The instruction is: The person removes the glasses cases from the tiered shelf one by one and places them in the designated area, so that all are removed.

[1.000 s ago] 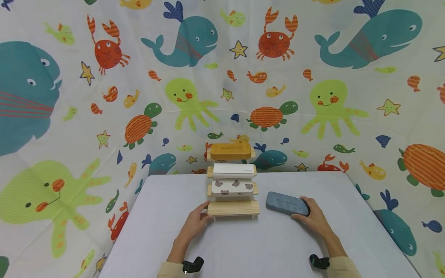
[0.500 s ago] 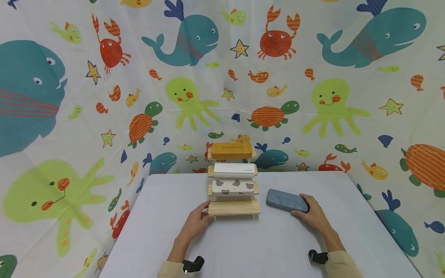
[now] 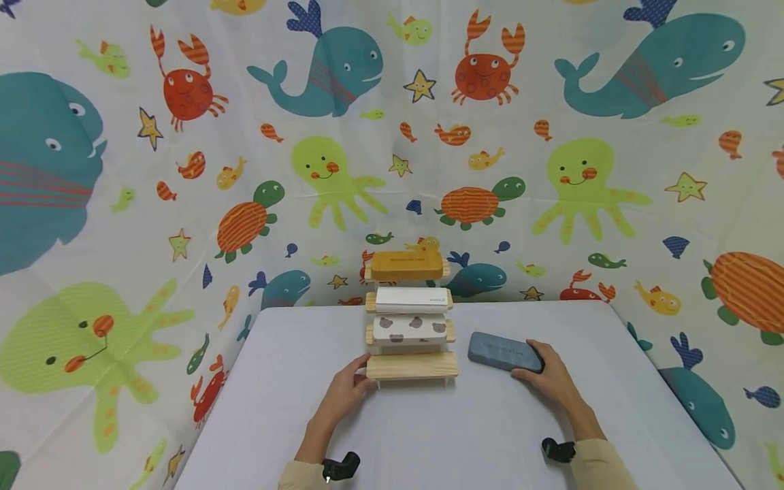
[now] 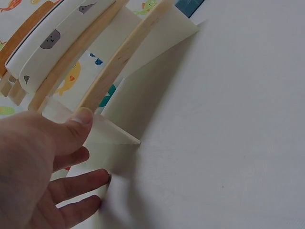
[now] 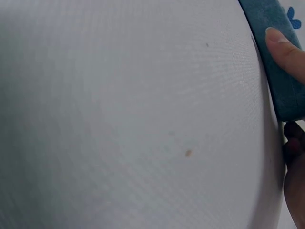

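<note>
Blue case (image 3: 503, 352) lies flat on the gray table (image 3: 429, 435), a little right of the middle of the head view. The right hand (image 3: 548, 381) holds its near right end, with the fingers curled around it and the thumb (image 5: 286, 50) pressed on its side. Just to the left of the case stands a small wooden rack (image 3: 412, 366) with steps. Its lowest step is bare. Higher up sit a white case with bears (image 3: 409, 329), a plain white case (image 3: 412, 299) and an orange case (image 3: 406, 265) on top. The left hand (image 3: 343, 395) touches the left end of the rack's lowest step. Its thumb (image 4: 78, 119) rests on the wood and the other fingers are loosely spread, gripping nothing. A cloth with sea animals (image 3: 184, 170) hangs behind the table.
</note>
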The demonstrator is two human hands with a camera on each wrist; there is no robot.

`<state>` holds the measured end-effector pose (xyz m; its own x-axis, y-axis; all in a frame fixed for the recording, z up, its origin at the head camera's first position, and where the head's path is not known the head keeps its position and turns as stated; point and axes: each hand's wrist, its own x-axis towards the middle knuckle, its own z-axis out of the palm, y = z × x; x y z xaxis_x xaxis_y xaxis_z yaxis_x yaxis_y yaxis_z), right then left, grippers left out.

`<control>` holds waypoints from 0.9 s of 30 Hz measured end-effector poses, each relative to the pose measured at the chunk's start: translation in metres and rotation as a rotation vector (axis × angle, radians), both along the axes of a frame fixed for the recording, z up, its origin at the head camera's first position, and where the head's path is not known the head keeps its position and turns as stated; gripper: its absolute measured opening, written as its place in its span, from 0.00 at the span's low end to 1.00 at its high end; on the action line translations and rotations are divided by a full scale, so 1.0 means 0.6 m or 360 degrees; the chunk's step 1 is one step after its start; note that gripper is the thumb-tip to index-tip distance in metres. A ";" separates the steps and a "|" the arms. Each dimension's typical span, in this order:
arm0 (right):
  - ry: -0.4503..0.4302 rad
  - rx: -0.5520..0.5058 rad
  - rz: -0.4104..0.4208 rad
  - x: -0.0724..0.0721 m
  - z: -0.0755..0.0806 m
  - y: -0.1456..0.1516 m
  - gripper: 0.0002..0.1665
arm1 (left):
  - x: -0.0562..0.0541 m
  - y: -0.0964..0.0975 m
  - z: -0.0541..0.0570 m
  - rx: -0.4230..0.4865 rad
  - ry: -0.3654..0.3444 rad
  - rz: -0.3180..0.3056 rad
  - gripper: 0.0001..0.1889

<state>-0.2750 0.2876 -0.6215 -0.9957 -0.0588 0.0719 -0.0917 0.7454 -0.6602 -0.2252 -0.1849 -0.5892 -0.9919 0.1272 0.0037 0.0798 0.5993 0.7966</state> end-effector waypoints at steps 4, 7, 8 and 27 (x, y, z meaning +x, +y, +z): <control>0.0003 0.0005 -0.0002 -0.003 -0.002 0.000 0.59 | 0.002 0.001 0.001 0.0001 -0.0004 0.0009 0.32; -0.0004 -0.0007 -0.0002 -0.004 -0.003 0.001 0.59 | 0.002 0.001 0.000 0.0007 -0.0003 0.0007 0.32; -0.0009 -0.0013 -0.0002 -0.004 -0.003 0.001 0.59 | 0.001 0.001 0.000 0.0005 -0.0002 0.0006 0.32; -0.0124 -0.0013 -0.0037 0.000 0.009 -0.004 0.60 | 0.002 0.003 -0.002 -0.0020 0.0010 0.0016 0.32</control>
<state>-0.2749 0.2849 -0.6162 -0.9994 -0.0356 -0.0056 -0.0226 0.7411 -0.6710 -0.2240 -0.1832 -0.5903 -0.9931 0.1172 0.0083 0.0786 0.6102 0.7883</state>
